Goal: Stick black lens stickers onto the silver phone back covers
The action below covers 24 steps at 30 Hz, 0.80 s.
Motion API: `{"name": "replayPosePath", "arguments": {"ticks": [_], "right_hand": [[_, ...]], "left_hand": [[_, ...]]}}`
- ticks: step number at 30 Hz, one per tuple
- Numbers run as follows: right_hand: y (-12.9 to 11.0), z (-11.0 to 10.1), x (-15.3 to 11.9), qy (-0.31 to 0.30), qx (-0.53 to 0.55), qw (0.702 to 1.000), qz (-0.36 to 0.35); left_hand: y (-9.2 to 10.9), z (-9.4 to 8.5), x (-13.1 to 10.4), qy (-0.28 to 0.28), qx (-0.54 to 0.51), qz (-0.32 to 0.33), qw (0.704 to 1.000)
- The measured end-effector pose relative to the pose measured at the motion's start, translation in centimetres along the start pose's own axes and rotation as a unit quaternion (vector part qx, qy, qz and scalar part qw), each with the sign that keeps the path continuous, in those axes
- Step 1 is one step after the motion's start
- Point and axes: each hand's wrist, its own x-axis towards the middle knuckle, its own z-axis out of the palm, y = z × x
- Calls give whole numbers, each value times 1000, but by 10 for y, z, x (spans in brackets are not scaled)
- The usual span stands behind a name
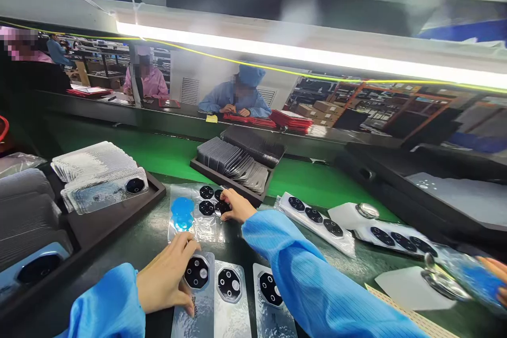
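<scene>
The right hand (237, 207) has its thumb and finger a little apart at a round black piece (222, 208) on a clear sheet (206, 227). I cannot tell if it has hold of it. The left hand (168, 274) has its thumb and fingers spread wide by the left shiny plate (194, 309). The middle plate (233, 314) and the right plate (275, 323) lie beside it on the worktop (233, 245).
</scene>
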Motion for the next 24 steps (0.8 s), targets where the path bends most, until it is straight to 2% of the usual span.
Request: {"name": "replayPosePath", "arguments": {"ticks": [4,7,11,14,19,24], "right_hand": [[1,3,-10,26,8,999,-18],[3,4,-14,34,16,999,-34],[7,6,-18,37,26,998,-49],[7,8,-23,45,26,996,-71],[6,11,-30,56,22,993,-104],[8,12,-28,62,39,993,-97]], "left_hand": [[-4,7,-4,-44,-195,-57,978],[-12,20,-2,-18,-300,-67,951],[-23,36,4,19,-443,-66,894],[-27,39,6,27,-481,-78,873],[-25,33,7,17,-498,-83,863],[-24,30,7,23,-512,-74,856]]}}
